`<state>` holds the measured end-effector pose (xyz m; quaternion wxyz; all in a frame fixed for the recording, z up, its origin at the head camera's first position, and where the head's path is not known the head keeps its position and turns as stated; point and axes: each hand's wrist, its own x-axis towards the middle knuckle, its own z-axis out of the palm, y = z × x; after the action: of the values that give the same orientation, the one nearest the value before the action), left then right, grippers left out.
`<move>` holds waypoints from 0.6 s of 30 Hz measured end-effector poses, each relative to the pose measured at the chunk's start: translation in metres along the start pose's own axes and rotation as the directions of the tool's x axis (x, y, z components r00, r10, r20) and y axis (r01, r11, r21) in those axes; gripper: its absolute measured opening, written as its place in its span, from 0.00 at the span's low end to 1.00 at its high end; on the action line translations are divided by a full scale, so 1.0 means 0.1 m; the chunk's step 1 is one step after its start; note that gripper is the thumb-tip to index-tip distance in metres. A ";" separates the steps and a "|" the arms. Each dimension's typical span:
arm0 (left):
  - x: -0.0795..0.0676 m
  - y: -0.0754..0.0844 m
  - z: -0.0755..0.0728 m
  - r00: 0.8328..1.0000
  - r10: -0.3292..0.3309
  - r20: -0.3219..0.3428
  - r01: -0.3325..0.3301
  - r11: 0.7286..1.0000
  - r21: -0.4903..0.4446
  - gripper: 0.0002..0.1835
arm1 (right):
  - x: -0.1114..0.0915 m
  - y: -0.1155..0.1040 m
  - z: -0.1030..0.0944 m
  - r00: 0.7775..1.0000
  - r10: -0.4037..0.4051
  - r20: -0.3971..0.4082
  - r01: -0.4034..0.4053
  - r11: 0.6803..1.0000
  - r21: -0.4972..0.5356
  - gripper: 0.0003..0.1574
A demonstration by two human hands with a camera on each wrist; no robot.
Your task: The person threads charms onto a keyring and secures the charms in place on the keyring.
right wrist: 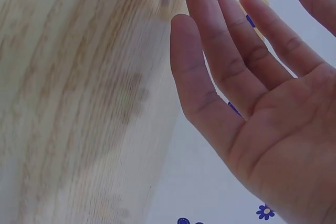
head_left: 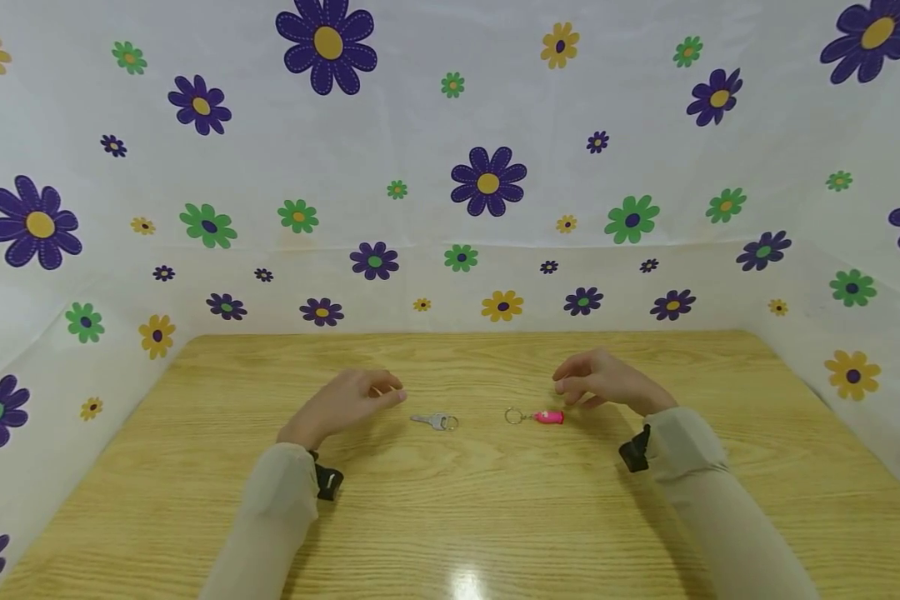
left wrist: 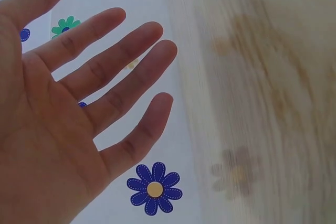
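Note:
A silver key (head_left: 433, 421) with a small ring at its right end lies flat on the wooden table, left of the middle. To its right lies a pink keychain charm (head_left: 550, 417), its chain and metal ring (head_left: 513, 415) pointing left. My left hand (head_left: 345, 404) hovers beside the key's tip, holding nothing; the left wrist view shows its fingers (left wrist: 113, 69) spread and relaxed. Over on the other side, my right hand (head_left: 607, 382) is just behind and right of the pink charm. In the right wrist view its palm is bare and its fingers (right wrist: 226, 51) bend only slightly.
The table (head_left: 450, 508) has light wood grain and a bright reflection at its near edge. White cloth (head_left: 420, 125) printed with purple, green and yellow flowers walls in the back and both sides. A black wrist strap (head_left: 330, 482) shows at the left sleeve, another (head_left: 634, 452) at the right.

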<state>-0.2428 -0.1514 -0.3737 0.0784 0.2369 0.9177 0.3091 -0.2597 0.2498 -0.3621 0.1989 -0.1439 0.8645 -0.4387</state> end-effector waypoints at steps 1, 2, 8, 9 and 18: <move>0.01 0.00 0.00 1.000 0.002 0.003 -0.002 1.000 -0.004 0.23 | 0.01 0.00 0.00 1.000 0.000 0.004 0.000 1.000 -0.001 0.24; 0.02 0.00 0.01 1.000 0.004 0.006 -0.004 1.000 -0.009 0.22 | 0.01 0.00 0.01 1.000 0.001 0.008 -0.001 1.000 0.000 0.24; 0.07 0.00 0.03 0.999 0.022 0.022 -0.021 0.998 -0.056 0.21 | 0.04 -0.02 0.03 0.999 -0.001 0.033 0.001 1.000 0.004 0.25; 0.08 0.00 0.04 0.999 0.029 0.025 -0.028 0.998 -0.062 0.21 | 0.04 -0.02 0.04 0.999 -0.003 0.037 0.003 1.000 0.006 0.25; 0.18 -0.02 0.09 0.997 0.045 0.065 -0.039 0.995 -0.093 0.20 | 0.14 0.02 0.09 0.999 0.013 0.052 -0.014 1.000 0.021 0.22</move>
<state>-0.2563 -0.1394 -0.3825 0.1134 0.2625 0.8942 0.3444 -0.2676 0.2390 -0.3717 0.2257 -0.1469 0.8552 -0.4428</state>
